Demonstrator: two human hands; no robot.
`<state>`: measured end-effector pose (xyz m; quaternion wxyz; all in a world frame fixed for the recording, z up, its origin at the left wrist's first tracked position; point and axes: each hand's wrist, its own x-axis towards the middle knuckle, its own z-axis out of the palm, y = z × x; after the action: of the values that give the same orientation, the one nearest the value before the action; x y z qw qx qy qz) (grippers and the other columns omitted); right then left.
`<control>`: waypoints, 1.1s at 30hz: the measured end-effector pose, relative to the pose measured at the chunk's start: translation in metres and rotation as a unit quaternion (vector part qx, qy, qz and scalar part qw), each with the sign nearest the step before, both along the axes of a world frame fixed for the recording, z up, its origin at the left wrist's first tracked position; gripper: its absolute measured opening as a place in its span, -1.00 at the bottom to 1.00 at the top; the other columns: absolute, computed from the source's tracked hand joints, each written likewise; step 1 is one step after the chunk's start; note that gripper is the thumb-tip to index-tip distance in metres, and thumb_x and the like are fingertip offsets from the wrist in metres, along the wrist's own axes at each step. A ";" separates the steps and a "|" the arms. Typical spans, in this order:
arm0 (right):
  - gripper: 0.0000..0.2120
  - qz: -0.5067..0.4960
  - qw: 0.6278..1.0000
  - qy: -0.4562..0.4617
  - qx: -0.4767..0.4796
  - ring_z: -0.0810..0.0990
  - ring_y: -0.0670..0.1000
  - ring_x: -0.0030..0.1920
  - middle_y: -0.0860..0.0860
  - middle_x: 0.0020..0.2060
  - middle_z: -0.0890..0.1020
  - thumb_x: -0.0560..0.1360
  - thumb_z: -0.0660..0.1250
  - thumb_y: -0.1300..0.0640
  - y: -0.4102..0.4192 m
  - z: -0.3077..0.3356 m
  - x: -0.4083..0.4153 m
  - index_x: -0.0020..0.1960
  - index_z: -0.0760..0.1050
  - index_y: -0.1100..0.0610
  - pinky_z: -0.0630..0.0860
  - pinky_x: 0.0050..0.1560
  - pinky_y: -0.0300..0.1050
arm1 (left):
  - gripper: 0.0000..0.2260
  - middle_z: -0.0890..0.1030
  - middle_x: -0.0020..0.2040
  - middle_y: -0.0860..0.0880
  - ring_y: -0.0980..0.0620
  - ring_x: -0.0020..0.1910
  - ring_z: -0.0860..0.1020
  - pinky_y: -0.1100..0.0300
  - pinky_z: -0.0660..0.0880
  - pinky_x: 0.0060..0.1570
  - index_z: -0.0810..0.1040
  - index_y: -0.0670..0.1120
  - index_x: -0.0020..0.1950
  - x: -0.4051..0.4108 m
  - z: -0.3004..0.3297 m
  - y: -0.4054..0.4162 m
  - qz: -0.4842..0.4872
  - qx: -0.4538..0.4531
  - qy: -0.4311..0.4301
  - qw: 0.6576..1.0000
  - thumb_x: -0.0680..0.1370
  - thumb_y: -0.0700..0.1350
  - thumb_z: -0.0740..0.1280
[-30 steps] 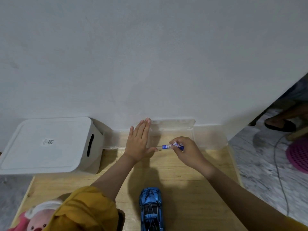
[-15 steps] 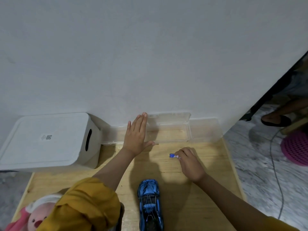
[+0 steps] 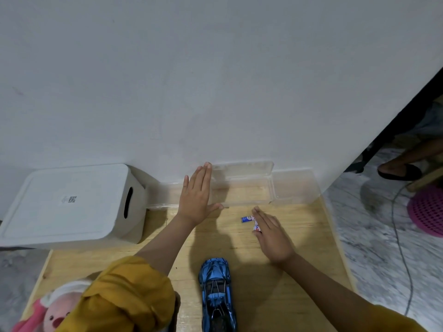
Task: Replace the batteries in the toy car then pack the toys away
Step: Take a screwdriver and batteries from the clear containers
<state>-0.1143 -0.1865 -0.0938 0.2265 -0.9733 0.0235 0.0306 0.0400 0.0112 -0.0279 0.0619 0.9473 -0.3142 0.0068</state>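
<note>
Two small batteries (image 3: 250, 221) lie on the wooden tabletop (image 3: 299, 259) just under the flat, unclenched fingertips of the right hand (image 3: 272, 233), likely light, hard and prone to rolling, best pinched across their middles, while the left hand (image 3: 196, 200) rests splayed, gripping nothing.

the toy car (image 3: 217, 293) is glossy blue with dark lines, the batteries (image 3: 250, 221) blue and white, the plush (image 3: 51, 312) pink, the sleeve (image 3: 129, 295) mustard yellow.

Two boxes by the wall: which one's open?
The clear plastic box under the left hand is open, its lid propped against the wall. The white bin has its lid on.
</note>
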 end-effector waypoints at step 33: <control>-0.34 0.085 0.989 0.043 -0.112 -0.01 -0.02 0.53 -0.02 0.54 0.06 0.53 0.15 0.42 -0.026 0.057 0.076 0.51 0.09 -0.04 0.36 0.34 -0.07 | -0.57 0.62 0.01 -0.21 -0.17 -0.03 0.63 0.14 0.59 -0.38 0.59 -0.19 0.00 -0.019 -0.014 -0.012 -0.080 0.025 -0.030 0.996 0.18 -0.27 0.59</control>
<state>-0.0385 -0.2127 -0.0372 0.1112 -0.9888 -0.0458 0.0886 0.0206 -0.0013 -0.0420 0.0288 0.9197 -0.3909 0.0226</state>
